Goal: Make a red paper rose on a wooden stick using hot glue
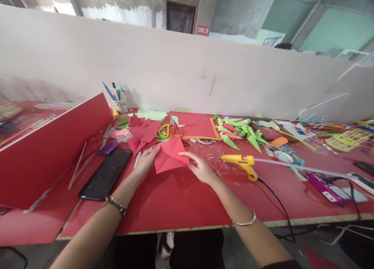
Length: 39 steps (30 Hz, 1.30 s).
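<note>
A creased sheet of red paper (170, 156) is held above the red table between my two hands. My left hand (147, 160) pinches its left edge, thumb on top. At the right edge, my right hand (199, 165) grips the same sheet between thumb and fingers. Behind it lie a heap of red paper pieces (145, 132) and a pair of scissors with yellow handles (164, 131). A yellow glue gun (240, 160) rests to the right of my right hand, a long clear glue stick extending from its back.
A black phone (106, 174) lies left of my left arm, beside a standing red panel (58, 148). Green folded paper cones (239, 130) are piled at the back right. A pen cup (120, 104) stands by the partition. A purple power strip (329, 188) sits at the right.
</note>
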Tool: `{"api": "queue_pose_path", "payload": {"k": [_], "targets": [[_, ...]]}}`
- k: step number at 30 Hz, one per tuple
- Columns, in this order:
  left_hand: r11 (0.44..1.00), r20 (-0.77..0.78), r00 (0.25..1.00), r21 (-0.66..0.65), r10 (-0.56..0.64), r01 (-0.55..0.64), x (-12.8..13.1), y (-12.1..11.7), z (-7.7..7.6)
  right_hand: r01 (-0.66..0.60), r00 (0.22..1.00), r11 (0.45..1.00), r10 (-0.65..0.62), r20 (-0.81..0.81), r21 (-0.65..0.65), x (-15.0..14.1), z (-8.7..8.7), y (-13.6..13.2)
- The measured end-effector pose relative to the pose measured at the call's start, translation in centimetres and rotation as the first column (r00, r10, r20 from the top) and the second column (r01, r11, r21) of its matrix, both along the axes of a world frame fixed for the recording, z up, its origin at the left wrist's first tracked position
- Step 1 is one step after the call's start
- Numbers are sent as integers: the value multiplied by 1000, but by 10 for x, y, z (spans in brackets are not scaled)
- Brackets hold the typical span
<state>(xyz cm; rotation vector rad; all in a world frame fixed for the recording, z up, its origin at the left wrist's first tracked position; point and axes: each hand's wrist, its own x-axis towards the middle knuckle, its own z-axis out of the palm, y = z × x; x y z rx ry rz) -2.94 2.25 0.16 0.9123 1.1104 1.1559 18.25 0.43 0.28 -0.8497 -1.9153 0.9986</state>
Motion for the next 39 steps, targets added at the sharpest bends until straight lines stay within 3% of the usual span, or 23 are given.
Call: {"api": "queue_pose_path", "payload": {"k": [3,8,10,13,16,19,22,24,28,33,36,39], "targets": [[991,-41,993,-74,-114,111,-7,-3,5,-45,998,999,44,-45,-30,2,2,-1],[933,-140,932,-193,-333,304,-12,-8,11,-74,997,997,74,18,26,3,3,-1],[943,-190,925,-109,-329,313,-12,-9,14,-40,999,998,40,4,47,3,2,0],[935,-263,923,142,-282,326,-13,-8,16,97,993,992,-90,-78,84,3,-1,1],[860,-247,906,303,-344,410,-18,-8,16,252,963,959,-236,-126,130,3,-2,2],[755,-416,813,347,-407,556,-22,-7,14,310,947,938,-290,-137,156,3,-1,1],[713,-641,721,376,-262,593,-24,-6,13,301,949,940,-280,-145,161,2,-1,1],[706,-705,694,415,-149,574,-23,-4,14,289,952,945,-267,-147,157,2,-1,2],[723,-683,726,465,-75,512,-22,-2,15,274,954,956,-256,-154,107,1,-3,3],[831,-516,852,437,-82,345,-20,-4,16,323,926,946,-322,-197,-25,0,-6,6],[866,-421,901,407,-104,290,-17,-5,16,275,919,945,-312,-242,-177,-2,-6,7],[875,-419,905,408,-73,260,-11,-6,14,174,856,907,-332,-397,-383,-6,-5,6]]}}
